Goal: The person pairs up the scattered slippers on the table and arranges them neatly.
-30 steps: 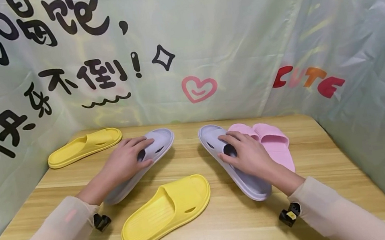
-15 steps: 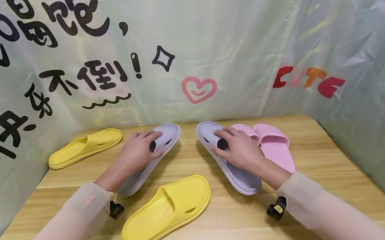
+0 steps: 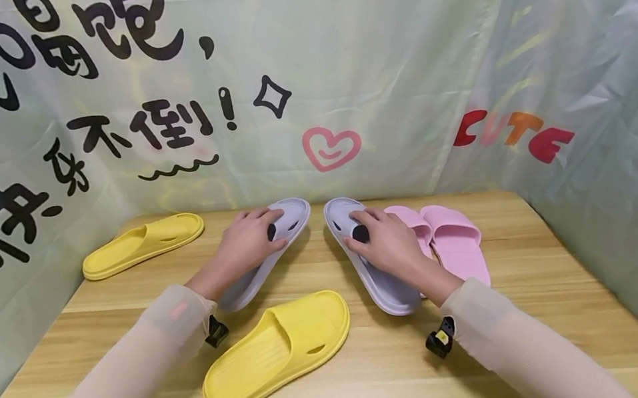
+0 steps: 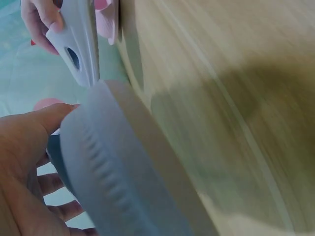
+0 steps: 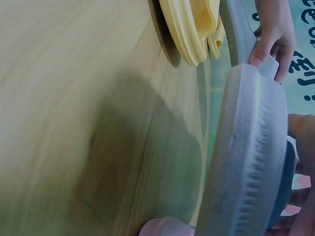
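Observation:
My left hand [image 3: 247, 242] grips a lavender slipper [image 3: 241, 293] by its strap, thumb on the inner side and fingers over the top. A matching lavender slipper [image 3: 389, 294] is held the same way by my right hand [image 3: 391, 243]. Their toes point to the back and lean toward each other, with a narrow gap between them. Both wrist views show the slippers' soles [image 4: 142, 132] held above the wood, shadows below. In the right wrist view, the heel edge of the right-hand slipper [image 5: 246, 147] fills the foreground.
A yellow slipper [image 3: 275, 352] lies at the front middle; another yellow slipper [image 3: 143, 245] lies at the back left. Two pink slippers [image 3: 462, 254] stand right of my right hand, one partly hidden. A printed cloth [image 3: 398, 67] walls the back and sides of the wooden table [image 3: 379, 379].
Both hands have moved left-slipper rightward and right-slipper leftward, and both a little toward the back, so the lavender toes are closer together. The yellow and pink slippers have stayed put.

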`<act>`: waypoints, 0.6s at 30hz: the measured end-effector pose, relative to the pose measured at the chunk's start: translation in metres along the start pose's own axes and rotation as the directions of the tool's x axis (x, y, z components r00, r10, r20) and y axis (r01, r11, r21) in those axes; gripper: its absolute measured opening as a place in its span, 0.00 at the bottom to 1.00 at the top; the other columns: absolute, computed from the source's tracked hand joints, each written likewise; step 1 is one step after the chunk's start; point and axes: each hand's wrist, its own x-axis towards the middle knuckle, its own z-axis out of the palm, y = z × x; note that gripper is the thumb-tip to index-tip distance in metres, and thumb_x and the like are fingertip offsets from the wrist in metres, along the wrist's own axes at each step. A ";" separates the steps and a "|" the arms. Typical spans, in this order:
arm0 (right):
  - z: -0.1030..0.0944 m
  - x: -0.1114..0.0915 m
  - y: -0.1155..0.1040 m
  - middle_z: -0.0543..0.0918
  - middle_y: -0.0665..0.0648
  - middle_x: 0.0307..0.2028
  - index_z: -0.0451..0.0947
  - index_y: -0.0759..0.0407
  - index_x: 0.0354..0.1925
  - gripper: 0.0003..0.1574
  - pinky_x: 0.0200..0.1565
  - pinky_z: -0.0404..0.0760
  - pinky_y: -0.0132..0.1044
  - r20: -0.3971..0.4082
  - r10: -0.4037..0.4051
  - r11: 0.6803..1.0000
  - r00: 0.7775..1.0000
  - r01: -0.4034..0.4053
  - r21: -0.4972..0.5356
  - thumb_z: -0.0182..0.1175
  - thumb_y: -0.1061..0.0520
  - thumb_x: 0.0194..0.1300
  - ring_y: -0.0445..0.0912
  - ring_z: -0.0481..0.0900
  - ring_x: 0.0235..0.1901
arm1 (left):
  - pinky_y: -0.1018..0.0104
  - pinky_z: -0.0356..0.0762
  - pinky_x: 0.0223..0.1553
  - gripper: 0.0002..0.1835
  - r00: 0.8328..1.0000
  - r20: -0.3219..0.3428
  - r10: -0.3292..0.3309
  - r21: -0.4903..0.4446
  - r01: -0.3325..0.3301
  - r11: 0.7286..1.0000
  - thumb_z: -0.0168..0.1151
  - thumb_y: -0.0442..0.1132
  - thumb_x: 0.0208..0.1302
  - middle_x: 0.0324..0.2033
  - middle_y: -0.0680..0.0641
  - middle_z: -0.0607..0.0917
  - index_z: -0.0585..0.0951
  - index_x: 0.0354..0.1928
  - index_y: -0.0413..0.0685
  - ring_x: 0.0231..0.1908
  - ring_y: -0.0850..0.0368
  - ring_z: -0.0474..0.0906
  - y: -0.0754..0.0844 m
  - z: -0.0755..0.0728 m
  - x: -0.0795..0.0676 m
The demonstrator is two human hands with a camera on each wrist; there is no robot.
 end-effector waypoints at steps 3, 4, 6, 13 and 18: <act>0.003 0.004 -0.001 0.74 0.59 0.62 0.72 0.47 0.65 0.38 0.53 0.74 0.58 -0.001 0.023 1.000 1.000 -0.023 0.002 0.59 0.33 0.63 0.62 0.74 0.56 | 0.45 0.66 0.61 0.35 1.000 -0.002 -0.007 0.003 0.007 1.000 0.65 0.56 0.63 0.64 0.41 0.72 0.72 0.68 0.51 0.64 0.41 0.66 0.002 0.002 0.006; 0.004 0.006 -0.002 0.74 0.59 0.62 0.72 0.47 0.66 0.38 0.53 0.74 0.58 -0.002 0.031 1.000 1.000 -0.031 0.002 0.59 0.33 0.63 0.62 0.74 0.56 | 0.44 0.68 0.59 0.35 1.000 -0.005 -0.011 0.002 0.011 1.000 0.65 0.56 0.63 0.65 0.41 0.72 0.71 0.68 0.51 0.64 0.41 0.66 0.003 0.003 0.007; 0.005 0.008 -0.003 0.74 0.59 0.63 0.72 0.47 0.65 0.38 0.52 0.74 0.59 -0.002 0.049 0.999 0.999 -0.049 0.000 0.59 0.32 0.63 0.62 0.74 0.55 | 0.43 0.71 0.56 0.34 1.000 -0.007 -0.026 0.004 0.026 1.000 0.65 0.56 0.63 0.65 0.42 0.72 0.71 0.69 0.52 0.63 0.39 0.66 0.005 0.005 0.011; 0.014 0.018 -0.010 0.73 0.60 0.63 0.71 0.46 0.67 0.39 0.50 0.75 0.61 0.008 0.102 0.995 0.995 -0.102 -0.021 0.58 0.32 0.63 0.63 0.72 0.57 | 0.37 0.77 0.42 0.34 0.996 -0.014 -0.084 0.047 0.085 0.995 0.63 0.58 0.63 0.64 0.45 0.72 0.71 0.69 0.56 0.58 0.38 0.67 0.018 0.011 0.023; 0.022 0.023 -0.014 0.72 0.61 0.63 0.71 0.47 0.67 0.38 0.49 0.76 0.62 0.007 0.126 0.991 0.992 -0.126 -0.039 0.58 0.33 0.64 0.64 0.71 0.58 | 0.37 0.78 0.39 0.32 0.995 -0.037 -0.092 0.082 0.095 0.992 0.64 0.58 0.63 0.62 0.46 0.74 0.73 0.67 0.57 0.57 0.40 0.69 0.027 0.014 0.031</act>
